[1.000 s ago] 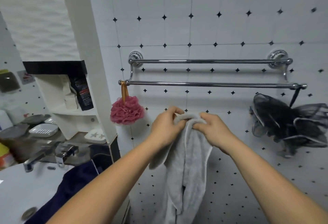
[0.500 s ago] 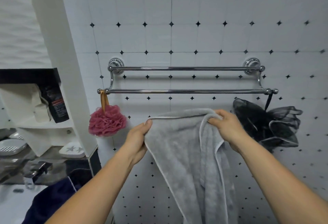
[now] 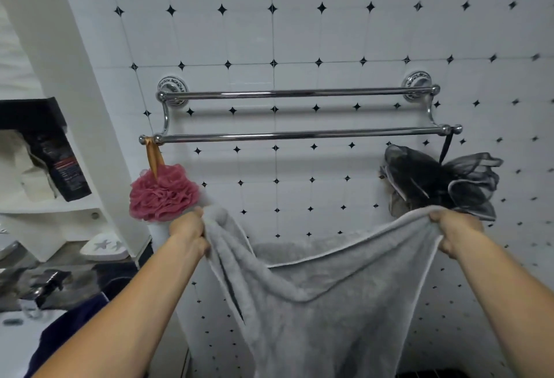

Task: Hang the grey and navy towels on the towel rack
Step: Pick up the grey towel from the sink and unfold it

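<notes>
The grey towel [image 3: 323,311] hangs spread between my two hands, its top edge sagging in the middle, below the rack. My left hand [image 3: 189,235] grips its left corner and my right hand [image 3: 454,232] grips its right corner. The chrome double-bar towel rack [image 3: 299,135] is fixed to the tiled wall above the towel, both bars bare. The navy towel [image 3: 69,326] lies crumpled at the lower left by the sink, partly hidden behind my left forearm.
A pink bath pouf [image 3: 163,193] hangs from the rack's left end and a black mesh pouf [image 3: 440,184] from its right end. White shelves [image 3: 60,204] with a dark pouch stand at the left, with a tap [image 3: 45,286] and sink below.
My hands have moved apart, stretching the bunched grey towel out wide. The view has come closer to the rack.
</notes>
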`<act>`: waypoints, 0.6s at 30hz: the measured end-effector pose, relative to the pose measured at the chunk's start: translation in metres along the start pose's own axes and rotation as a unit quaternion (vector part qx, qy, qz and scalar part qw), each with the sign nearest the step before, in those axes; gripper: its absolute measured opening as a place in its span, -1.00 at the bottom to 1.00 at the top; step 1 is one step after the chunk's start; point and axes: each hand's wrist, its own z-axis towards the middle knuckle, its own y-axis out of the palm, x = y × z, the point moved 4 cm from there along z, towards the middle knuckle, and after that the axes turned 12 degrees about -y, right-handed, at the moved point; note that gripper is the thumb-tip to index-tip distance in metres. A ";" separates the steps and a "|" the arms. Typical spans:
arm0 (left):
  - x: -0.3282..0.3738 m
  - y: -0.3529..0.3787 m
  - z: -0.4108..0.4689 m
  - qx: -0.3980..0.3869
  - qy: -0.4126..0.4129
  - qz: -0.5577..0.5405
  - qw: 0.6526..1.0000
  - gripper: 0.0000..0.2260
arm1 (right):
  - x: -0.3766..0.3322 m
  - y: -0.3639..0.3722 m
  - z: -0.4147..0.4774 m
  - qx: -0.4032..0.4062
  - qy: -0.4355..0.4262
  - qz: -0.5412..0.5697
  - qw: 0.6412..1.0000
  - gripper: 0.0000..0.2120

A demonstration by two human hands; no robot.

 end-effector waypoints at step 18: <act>-0.058 0.062 -0.111 -0.224 0.056 0.108 0.967 -0.75 | -0.046 0.137 -0.222 -0.516 -0.207 -0.022 0.831 -0.87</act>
